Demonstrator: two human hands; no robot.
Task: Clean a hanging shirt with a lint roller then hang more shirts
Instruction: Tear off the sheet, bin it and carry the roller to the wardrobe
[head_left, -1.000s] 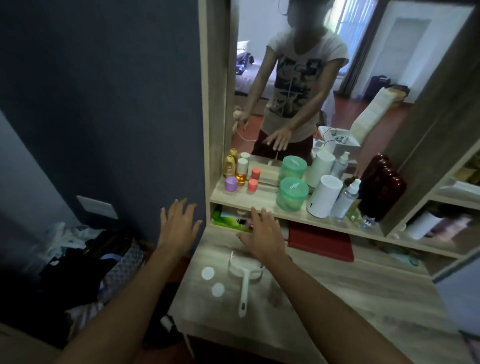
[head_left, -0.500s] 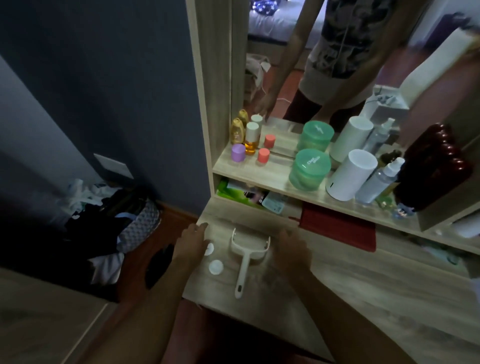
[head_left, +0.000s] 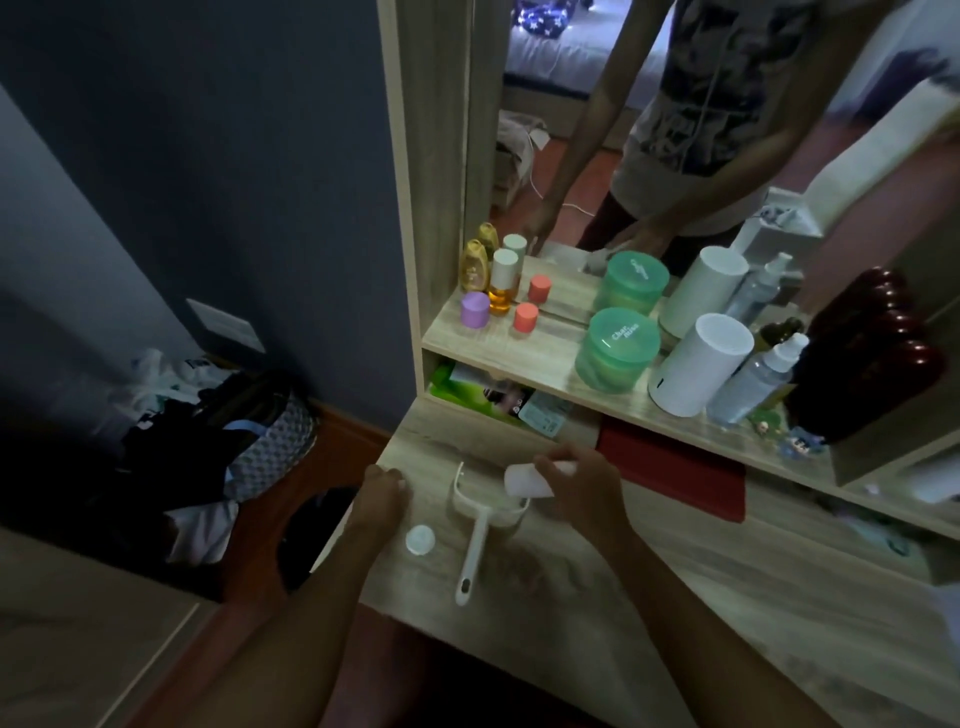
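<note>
A white lint roller frame (head_left: 475, 540) lies on the wooden dressing table (head_left: 623, 613), handle pointing toward me. My right hand (head_left: 576, 491) grips a white roll (head_left: 524, 480) just above the frame's right end. My left hand (head_left: 382, 491) rests at the table's left edge with fingers curled over a small white cap; a second white round cap (head_left: 420, 540) lies beside the handle. No shirt is in view.
The shelf (head_left: 519, 358) above holds small bottles, two green jars (head_left: 618, 353), a white cylinder (head_left: 698, 371), a spray bottle and a dark red bottle. A red pouch (head_left: 675, 473) lies under the shelf. A mirror stands behind. Bags and clothes (head_left: 218, 431) pile on the floor left.
My head tipped down toward the table. My right hand picked up the white roll beside the frame. My left hand came down onto the table's left edge over one cap.
</note>
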